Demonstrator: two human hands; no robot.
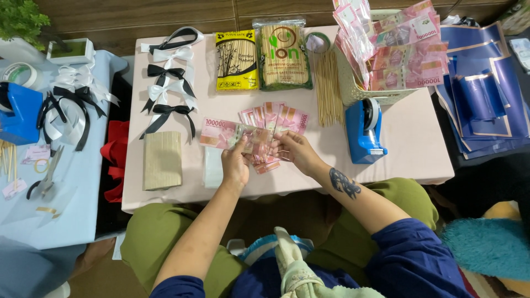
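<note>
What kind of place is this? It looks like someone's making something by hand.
Probably a home craft corner, set up at a low table on the floor. Ribbon bows, packs of bamboo skewers and a blue tape dispenser lie ready, while both hands hold pink banknotes.

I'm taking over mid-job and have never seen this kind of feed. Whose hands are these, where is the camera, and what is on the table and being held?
There is no machine: one camera sits on a person's head and looks down at their own bare hands. The left hand and right hand together hold a fan of pink banknotes over a pale pink table. On it lie black and white ribbon bows, two packs of bamboo skewers, loose skewers, a blue tape dispenser, a basket of more banknotes and a tan packet. Dark blue paper sheets lie to the right.
</note>
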